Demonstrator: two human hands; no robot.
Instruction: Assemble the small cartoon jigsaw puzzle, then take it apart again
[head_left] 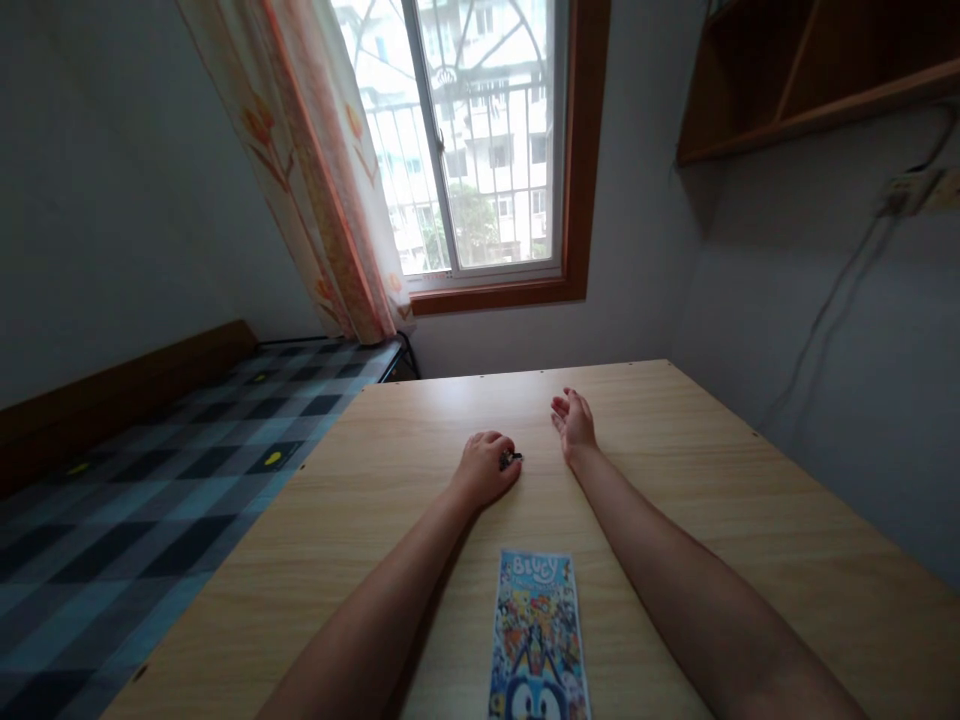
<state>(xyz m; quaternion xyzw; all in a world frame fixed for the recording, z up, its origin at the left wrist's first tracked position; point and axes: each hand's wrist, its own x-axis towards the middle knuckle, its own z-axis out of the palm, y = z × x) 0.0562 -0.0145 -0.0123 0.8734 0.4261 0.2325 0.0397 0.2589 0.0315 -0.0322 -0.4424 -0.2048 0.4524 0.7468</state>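
My left hand (486, 468) rests on the wooden table with its fingers curled around a small dark object with shiny bits (509, 459). Part of that object shows between thumb and fingers; its kind is too small to make out. To the right and a little farther away, my right hand (576, 420) lies on its edge on the table, palm turned left. Its fingers are loosely bent and apart, with nothing in them. Nearer to me, between my forearms, lies a colourful printed Bluey booklet or card (537, 630), its lower end cut off by the frame.
The light wooden table (360, 540) stretches toward the wall under a window (487, 150). On the left is a bed with a checked cover (187, 480), below a flowered curtain (300, 170). A wall shelf (795, 110) and a hanging cable (832, 290) are on the right.
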